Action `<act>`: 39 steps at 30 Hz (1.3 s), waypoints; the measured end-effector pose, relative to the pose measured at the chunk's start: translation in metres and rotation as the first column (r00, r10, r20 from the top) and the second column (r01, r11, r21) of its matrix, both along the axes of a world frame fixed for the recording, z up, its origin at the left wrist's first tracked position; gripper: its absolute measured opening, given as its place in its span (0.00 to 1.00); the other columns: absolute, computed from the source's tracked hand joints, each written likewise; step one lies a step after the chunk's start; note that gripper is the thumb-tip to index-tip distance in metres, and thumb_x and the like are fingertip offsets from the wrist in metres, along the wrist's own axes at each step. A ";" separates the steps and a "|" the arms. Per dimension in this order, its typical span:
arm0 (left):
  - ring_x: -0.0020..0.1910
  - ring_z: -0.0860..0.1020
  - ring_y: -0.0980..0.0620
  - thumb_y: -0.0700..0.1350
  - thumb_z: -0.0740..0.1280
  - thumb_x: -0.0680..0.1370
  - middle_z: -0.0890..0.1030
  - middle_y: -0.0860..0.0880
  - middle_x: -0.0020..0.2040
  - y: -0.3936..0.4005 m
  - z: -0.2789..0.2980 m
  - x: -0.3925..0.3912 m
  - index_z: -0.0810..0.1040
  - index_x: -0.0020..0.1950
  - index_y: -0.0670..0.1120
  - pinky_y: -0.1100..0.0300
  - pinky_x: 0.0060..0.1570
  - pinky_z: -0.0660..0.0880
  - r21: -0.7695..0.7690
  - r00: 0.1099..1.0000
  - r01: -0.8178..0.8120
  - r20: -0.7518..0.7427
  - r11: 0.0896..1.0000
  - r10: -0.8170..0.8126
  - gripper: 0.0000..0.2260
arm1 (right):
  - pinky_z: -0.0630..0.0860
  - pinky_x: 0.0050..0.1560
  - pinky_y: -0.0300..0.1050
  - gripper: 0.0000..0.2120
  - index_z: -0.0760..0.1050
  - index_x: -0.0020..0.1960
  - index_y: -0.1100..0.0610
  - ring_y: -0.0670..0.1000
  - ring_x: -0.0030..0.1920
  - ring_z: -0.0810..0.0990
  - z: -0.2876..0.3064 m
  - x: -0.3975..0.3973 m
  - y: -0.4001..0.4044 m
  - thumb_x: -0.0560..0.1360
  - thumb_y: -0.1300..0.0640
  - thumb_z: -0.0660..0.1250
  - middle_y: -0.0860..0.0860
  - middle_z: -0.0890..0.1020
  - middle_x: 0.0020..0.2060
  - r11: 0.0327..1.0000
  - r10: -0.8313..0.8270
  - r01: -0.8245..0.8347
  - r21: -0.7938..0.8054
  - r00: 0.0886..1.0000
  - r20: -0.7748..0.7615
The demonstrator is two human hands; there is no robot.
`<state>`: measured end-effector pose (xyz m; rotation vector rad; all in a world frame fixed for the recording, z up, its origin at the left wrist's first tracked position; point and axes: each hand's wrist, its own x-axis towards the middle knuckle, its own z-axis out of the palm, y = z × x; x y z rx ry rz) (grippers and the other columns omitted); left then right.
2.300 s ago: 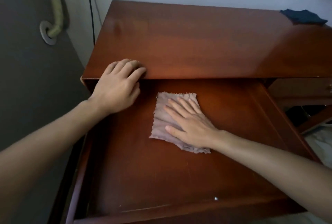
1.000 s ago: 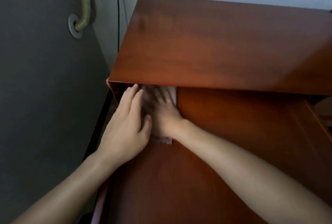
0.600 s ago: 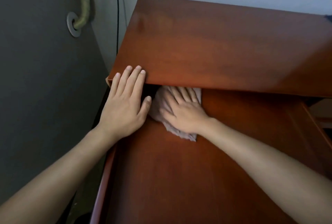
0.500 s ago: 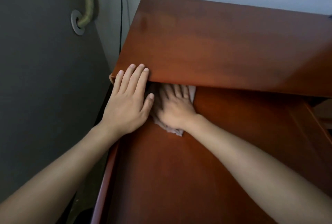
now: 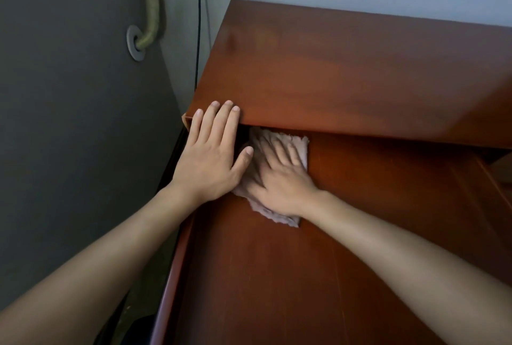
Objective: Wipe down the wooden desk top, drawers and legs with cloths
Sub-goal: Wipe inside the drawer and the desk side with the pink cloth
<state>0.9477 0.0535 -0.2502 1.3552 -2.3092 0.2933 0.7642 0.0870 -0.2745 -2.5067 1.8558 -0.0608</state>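
Observation:
The reddish wooden desk top (image 5: 346,67) fills the upper right. Below its front edge the pulled-out drawer (image 5: 277,275) shows its flat wooden bottom. A pale pink-grey cloth (image 5: 300,145) lies in the drawer's far left corner, just under the desk top's edge. My right hand (image 5: 279,178) lies flat on the cloth with fingers spread and is motion-blurred. My left hand (image 5: 210,156) rests flat beside it, fingertips on the front left corner of the desk top, thumb close to the cloth.
A dark grey wall (image 5: 69,137) stands close on the left. A wrapped pipe (image 5: 151,7) enters a round wall plate (image 5: 135,43). A black cable (image 5: 199,26) hangs down behind the desk's left edge. The drawer's left rail (image 5: 169,275) runs toward me.
My right hand and the cloth have slid back toward me, out from under the desk top's edge, so more cloth shows. My left hand has stayed at the desk's front left corner.

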 end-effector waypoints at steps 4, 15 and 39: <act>0.83 0.54 0.40 0.60 0.51 0.85 0.60 0.41 0.83 -0.002 -0.002 0.000 0.58 0.83 0.39 0.44 0.81 0.46 -0.024 1.000 0.008 -0.006 1.000 -0.008 0.33 | 0.42 0.75 0.76 0.36 0.63 0.80 0.55 0.71 0.78 0.54 -0.003 0.062 0.031 0.79 0.35 0.51 0.66 0.66 0.76 0.977 0.194 -0.196 -0.082 0.981 -0.032; 0.82 0.57 0.39 0.62 0.53 0.83 0.61 0.41 0.82 -0.004 -0.002 -0.005 0.59 0.83 0.40 0.42 0.81 0.48 -0.090 0.998 -0.047 0.039 0.995 0.051 0.35 | 0.55 0.77 0.68 0.39 0.69 0.74 0.64 0.69 0.75 0.64 -0.005 0.043 0.055 0.78 0.35 0.49 0.67 0.71 0.72 0.978 0.208 -0.208 -0.016 0.978 0.008; 0.82 0.55 0.41 0.62 0.54 0.84 0.60 0.42 0.83 0.000 -0.003 -0.002 0.58 0.83 0.40 0.42 0.81 0.46 -0.041 0.999 -0.027 -0.025 0.999 0.026 0.35 | 0.44 0.79 0.67 0.43 0.60 0.80 0.62 0.68 0.80 0.51 -0.003 0.040 0.057 0.75 0.35 0.41 0.67 0.58 0.79 0.996 0.065 -0.066 0.062 0.998 0.015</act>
